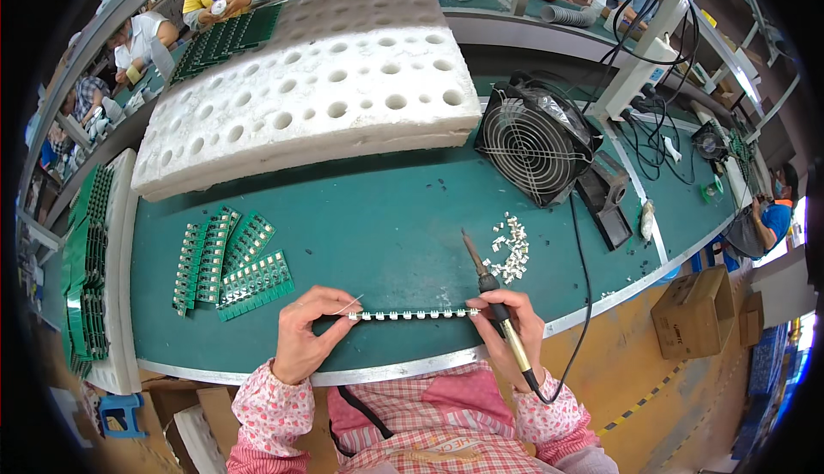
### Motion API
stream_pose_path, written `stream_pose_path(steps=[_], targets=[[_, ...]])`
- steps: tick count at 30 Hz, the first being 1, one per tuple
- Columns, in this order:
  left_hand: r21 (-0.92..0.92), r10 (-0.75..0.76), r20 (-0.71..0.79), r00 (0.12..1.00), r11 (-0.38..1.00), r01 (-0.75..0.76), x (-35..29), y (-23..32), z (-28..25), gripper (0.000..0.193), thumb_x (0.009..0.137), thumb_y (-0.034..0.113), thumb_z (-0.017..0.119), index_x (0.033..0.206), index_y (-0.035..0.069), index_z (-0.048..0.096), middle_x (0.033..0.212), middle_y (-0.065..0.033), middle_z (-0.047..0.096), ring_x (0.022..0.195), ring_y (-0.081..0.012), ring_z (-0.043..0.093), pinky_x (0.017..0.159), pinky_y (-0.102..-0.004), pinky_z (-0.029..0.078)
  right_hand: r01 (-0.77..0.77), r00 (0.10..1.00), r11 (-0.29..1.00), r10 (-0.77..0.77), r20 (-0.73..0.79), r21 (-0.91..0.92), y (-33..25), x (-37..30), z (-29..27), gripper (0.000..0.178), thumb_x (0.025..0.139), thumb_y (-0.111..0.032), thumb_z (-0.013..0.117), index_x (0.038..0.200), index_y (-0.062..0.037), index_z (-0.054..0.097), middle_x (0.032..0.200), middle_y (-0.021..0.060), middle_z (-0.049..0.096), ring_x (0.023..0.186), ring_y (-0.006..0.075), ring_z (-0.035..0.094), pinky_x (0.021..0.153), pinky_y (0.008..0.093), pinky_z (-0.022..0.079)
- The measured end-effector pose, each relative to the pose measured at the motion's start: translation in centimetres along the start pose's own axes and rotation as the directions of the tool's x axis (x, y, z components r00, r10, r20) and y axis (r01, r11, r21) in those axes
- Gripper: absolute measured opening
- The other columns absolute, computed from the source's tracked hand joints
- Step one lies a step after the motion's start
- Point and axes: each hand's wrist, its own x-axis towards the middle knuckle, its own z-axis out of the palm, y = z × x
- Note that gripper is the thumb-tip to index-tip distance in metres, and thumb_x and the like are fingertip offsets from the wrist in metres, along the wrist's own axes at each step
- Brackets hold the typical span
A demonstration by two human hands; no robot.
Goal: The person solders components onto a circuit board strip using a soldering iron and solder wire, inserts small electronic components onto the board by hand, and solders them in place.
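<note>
Near the front edge of the green work surface, a narrow circuit board strip (414,314) is held edge-on, with a row of small white parts along it. My left hand (309,332) pinches its left end, and a thin wire (351,303), which looks like solder, sticks out by those fingers. At the other end, my right hand (525,328) steadies the strip with its fingertips. That same hand also grips a soldering iron (512,337), whose tip points up and away from the board. Beyond the iron lies a loose pile of small white connectors (515,257).
Several populated green boards (206,255) lie overlapping at left. A large white foam block (300,88) with holes spans the back. At back right stand a black fan (534,144) and a dark holder (605,204). More boards (86,277) line the left edge. The iron's cord (587,259) hangs over the right side.
</note>
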Motion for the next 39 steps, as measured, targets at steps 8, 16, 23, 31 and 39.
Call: stream_pose_path(steps=[8, 16, 23, 31, 39], targets=[[-0.021, -0.028, -0.004, 1.000, 0.999, 0.028, -0.3, 0.2, -0.1, 0.021, 0.072, -0.012, 0.067, 0.090, -0.002, 0.068, 0.094, -0.0145, 0.067, 0.089, -0.0214, 0.064, 0.080, -0.0306, 0.051, 0.013, 1.000, 0.999, -0.013, 0.007, 0.030, -0.1, -0.1, 0.2, 0.034, 0.075, 0.011, 0.068, 0.105, -0.0016, 0.058, 0.094, 0.0106, 0.068, 0.083, 0.0156, 0.069, 0.072, 0.0241, 0.053], [-0.014, -0.006, -0.043, 0.999, 1.000, 0.006, -0.2, -0.1, -0.1, 0.024, 0.071, -0.010, 0.067, 0.092, 0.001, 0.071, 0.095, -0.0122, 0.069, 0.088, -0.0197, 0.066, 0.079, -0.0286, 0.052, -0.004, 1.000, 1.000, 0.004, 0.009, 0.006, -0.2, -0.3, 0.3, 0.033, 0.074, 0.012, 0.067, 0.103, -0.0015, 0.059, 0.094, 0.0109, 0.068, 0.082, 0.0164, 0.068, 0.072, 0.0248, 0.053], [-0.020, -0.012, -0.023, 1.000, 1.000, 0.012, 0.0, 0.0, 0.4, 0.020, 0.073, -0.007, 0.067, 0.091, 0.000, 0.071, 0.095, -0.0122, 0.069, 0.087, -0.0194, 0.067, 0.079, -0.0289, 0.052, 0.004, 1.000, 1.000, -0.005, -0.008, -0.029, -0.5, -0.2, -0.1, 0.033, 0.076, 0.012, 0.067, 0.104, -0.0018, 0.058, 0.091, 0.0105, 0.069, 0.082, 0.0163, 0.068, 0.073, 0.0249, 0.053], [-0.179, -0.132, 0.118, 0.984, 0.972, 0.152, 5.7, 0.1, 1.3, 0.018, 0.083, -0.001, 0.065, 0.101, -0.002, 0.066, 0.098, -0.0099, 0.067, 0.092, -0.0179, 0.065, 0.083, -0.0293, 0.052, 0.360, 0.917, 0.840, -0.398, -0.009, -0.406, -0.9, -1.2, -0.7, 0.032, 0.074, 0.010, 0.069, 0.101, -0.0022, 0.056, 0.089, 0.0144, 0.067, 0.079, 0.0220, 0.066, 0.073, 0.0297, 0.052], [0.111, -0.013, -0.140, 0.990, 0.993, 0.029, 4.5, -0.2, -0.7, 0.012, 0.086, 0.010, 0.066, 0.093, 0.000, 0.065, 0.090, -0.0092, 0.067, 0.080, -0.0179, 0.064, 0.073, -0.0281, 0.050, 0.552, 0.829, 0.689, -0.513, 0.222, -0.470, -1.8, -3.9, 3.5, 0.035, 0.066, 0.000, 0.078, 0.097, -0.0116, 0.066, 0.080, 0.0045, 0.058, 0.076, 0.0249, 0.060, 0.066, 0.0359, 0.050]])
